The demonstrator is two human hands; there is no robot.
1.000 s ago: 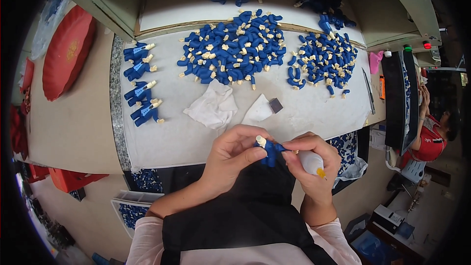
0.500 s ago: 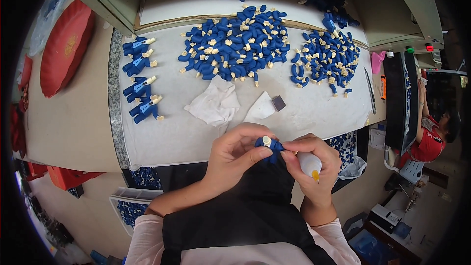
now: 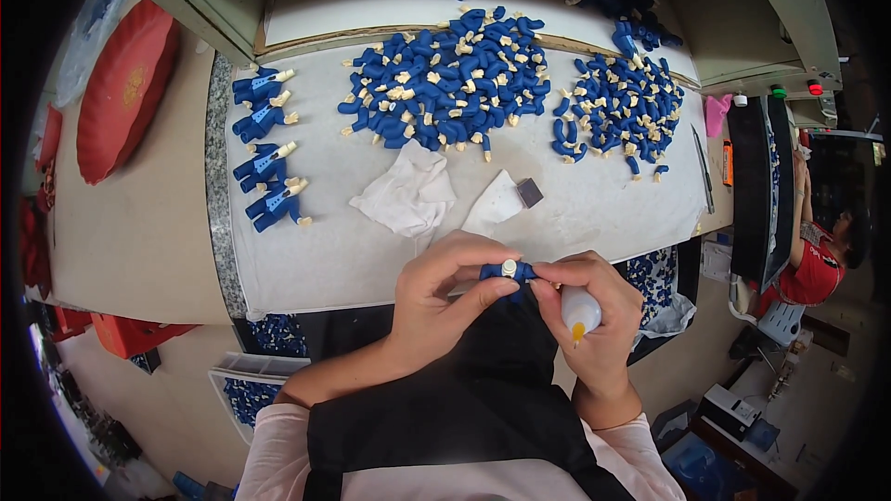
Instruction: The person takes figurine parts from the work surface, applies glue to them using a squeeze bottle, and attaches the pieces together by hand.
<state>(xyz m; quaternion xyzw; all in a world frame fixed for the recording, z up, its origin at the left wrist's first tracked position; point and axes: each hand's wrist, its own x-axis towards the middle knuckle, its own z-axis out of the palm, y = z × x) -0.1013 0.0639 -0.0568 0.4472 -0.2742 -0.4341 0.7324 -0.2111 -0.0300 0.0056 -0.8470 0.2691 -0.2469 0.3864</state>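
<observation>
Just beyond the black apron, a small blue doll figurine (image 3: 510,269) with a cream neck stub is held upright between both hands. My left hand (image 3: 434,301) closes on its left side with thumb and fingers. My right hand (image 3: 605,320) pinches its right side at the shoulder, where an arm piece seems to be; the fingertips partly hide it. Tucked in the same right hand is a white squeeze bottle (image 3: 580,304), its yellowish nozzle tilted down toward me. Several blue figurine bodies (image 3: 267,165) lie in a column at the table's left edge.
Blue arm pieces with cream hands form a large pile (image 3: 436,83) and a smaller pile (image 3: 622,111) at the back. White cloths (image 3: 406,190) and a dark block (image 3: 529,192) lie in front. Left stands a red tray (image 3: 127,93); a person in red (image 3: 806,264) sits far right.
The figurine has turned slightly between my fingers, its neck stub shifting a little to the right. The squeeze bottle has swung so its nozzle points more to the left and toward me.
</observation>
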